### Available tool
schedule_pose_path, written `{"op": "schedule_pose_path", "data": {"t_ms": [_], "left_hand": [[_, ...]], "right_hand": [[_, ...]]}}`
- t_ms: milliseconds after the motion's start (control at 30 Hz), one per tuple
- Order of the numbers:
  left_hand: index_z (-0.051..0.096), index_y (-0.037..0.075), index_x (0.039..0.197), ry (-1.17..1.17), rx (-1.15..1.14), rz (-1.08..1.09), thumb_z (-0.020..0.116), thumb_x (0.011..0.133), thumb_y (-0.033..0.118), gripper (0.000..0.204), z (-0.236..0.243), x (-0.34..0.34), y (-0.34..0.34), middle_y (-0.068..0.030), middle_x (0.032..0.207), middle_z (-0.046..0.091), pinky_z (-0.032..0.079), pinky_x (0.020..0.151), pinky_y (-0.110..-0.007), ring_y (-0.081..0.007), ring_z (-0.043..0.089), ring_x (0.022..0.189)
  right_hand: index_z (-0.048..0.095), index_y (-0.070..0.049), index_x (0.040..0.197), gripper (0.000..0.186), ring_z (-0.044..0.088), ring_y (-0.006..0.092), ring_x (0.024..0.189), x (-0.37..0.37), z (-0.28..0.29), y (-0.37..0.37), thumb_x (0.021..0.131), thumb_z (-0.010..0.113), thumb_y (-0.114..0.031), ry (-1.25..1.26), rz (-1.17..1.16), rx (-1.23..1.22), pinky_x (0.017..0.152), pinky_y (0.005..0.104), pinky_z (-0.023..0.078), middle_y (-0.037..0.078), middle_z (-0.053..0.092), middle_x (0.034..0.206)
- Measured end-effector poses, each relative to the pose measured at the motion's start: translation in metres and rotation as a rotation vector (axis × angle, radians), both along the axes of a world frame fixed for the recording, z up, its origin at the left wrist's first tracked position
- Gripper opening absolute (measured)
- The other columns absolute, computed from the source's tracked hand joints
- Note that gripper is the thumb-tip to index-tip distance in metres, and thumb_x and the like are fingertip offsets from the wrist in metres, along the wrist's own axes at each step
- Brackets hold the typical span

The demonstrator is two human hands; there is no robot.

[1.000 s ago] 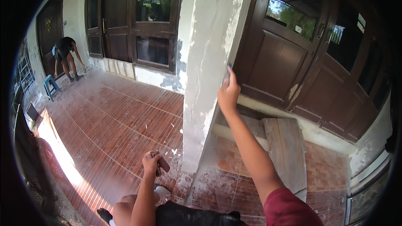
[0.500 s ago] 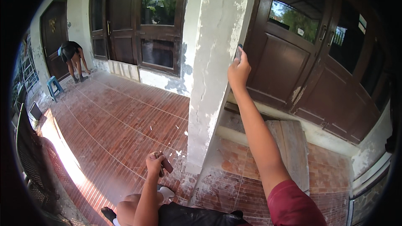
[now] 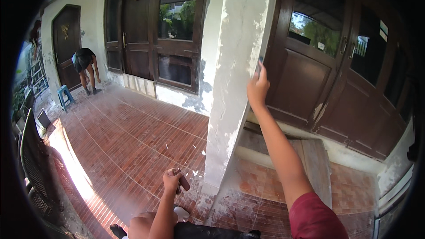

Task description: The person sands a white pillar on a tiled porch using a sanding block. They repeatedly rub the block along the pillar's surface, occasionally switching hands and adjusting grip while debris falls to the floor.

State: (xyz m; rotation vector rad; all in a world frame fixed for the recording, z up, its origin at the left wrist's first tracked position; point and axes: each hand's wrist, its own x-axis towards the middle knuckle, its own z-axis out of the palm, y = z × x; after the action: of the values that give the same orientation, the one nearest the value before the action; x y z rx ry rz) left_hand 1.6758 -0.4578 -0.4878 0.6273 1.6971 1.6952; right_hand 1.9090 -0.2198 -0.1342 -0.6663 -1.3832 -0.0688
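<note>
My right hand (image 3: 258, 89) is raised along the right edge of a pillar (image 3: 237, 53) with cracked, peeling pale paint. Its fingers are closed around a narrow dark tool (image 3: 259, 65), which lies against or very near that edge; its working end is hard to make out. Lower down, my left hand (image 3: 170, 180) grips a flat brown block-like piece (image 3: 183, 183), held above the tiled floor. White paint flakes (image 3: 195, 173) lie on the tiles near the foot of the pillar.
A bent-over person (image 3: 84, 64) works by the far wall, near a blue stool (image 3: 66, 97). Brown double doors (image 3: 305, 84) stand right of the pillar, above a step with a wooden board (image 3: 316, 163). A ladder (image 3: 38, 75) and a mesh panel (image 3: 33, 163) are at left.
The whole view has shifted slightly, so the scene sits lower and farther right. Both hands keep their holds, with the right still at the pillar edge.
</note>
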Motion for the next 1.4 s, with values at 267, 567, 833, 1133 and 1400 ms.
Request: {"op": "schedule_pose_path", "data": {"t_ms": [267,567,833,1133,1400], "left_hand": [[0.061,0.0,0.095,0.014,-0.015,-0.014,0.077,0.069,0.01,0.032,-0.009,0.002,-0.006,-0.0087,0.082,0.064,0.051,0.063,-0.031,-0.0168,0.062,0.07],[0.06,0.0,0.092,0.301,-0.112,-0.02,0.078,0.065,0.017,0.037,-0.005,0.004,-0.005,-0.0156,0.086,0.066,0.05,0.073,-0.038,-0.0266,0.065,0.081],[0.058,0.0,0.087,0.313,-0.159,-0.054,0.078,0.066,0.015,0.033,0.003,0.005,-0.004,-0.0145,0.081,0.064,0.05,0.07,-0.037,-0.0246,0.064,0.076],[0.058,-0.001,0.087,0.395,-0.119,-0.089,0.077,0.067,0.015,0.033,0.011,0.008,-0.006,-0.0133,0.079,0.064,0.049,0.067,-0.036,-0.0219,0.062,0.072],[0.06,-0.001,0.089,0.216,-0.12,-0.045,0.078,0.064,0.015,0.035,-0.003,0.0,-0.01,-0.011,0.08,0.064,0.05,0.069,-0.035,-0.021,0.062,0.075]], "right_hand": [[0.053,-0.003,0.125,0.036,0.064,0.038,0.073,0.001,0.037,0.018,0.089,0.046,0.001,-0.014,-0.027,0.003,0.067,0.0439,0.048,0.023,0.064,0.077],[0.05,-0.002,0.127,0.034,0.065,0.0369,0.08,-0.008,0.086,0.021,0.094,0.045,-0.01,0.031,-0.078,0.187,0.072,0.0427,0.049,0.023,0.066,0.084],[0.049,-0.001,0.128,0.035,0.063,0.0389,0.094,-0.007,0.083,0.019,0.095,0.042,-0.009,0.002,0.029,0.052,0.083,0.0436,0.047,0.025,0.066,0.1],[0.05,-0.003,0.127,0.034,0.063,0.0399,0.097,-0.01,0.099,0.016,0.094,0.043,-0.009,0.041,-0.047,0.079,0.086,0.0445,0.047,0.028,0.065,0.102],[0.055,-0.004,0.124,0.033,0.062,0.0393,0.098,-0.007,0.105,0.008,0.095,0.042,-0.014,0.088,0.069,0.008,0.085,0.0424,0.047,0.024,0.066,0.102]]}}
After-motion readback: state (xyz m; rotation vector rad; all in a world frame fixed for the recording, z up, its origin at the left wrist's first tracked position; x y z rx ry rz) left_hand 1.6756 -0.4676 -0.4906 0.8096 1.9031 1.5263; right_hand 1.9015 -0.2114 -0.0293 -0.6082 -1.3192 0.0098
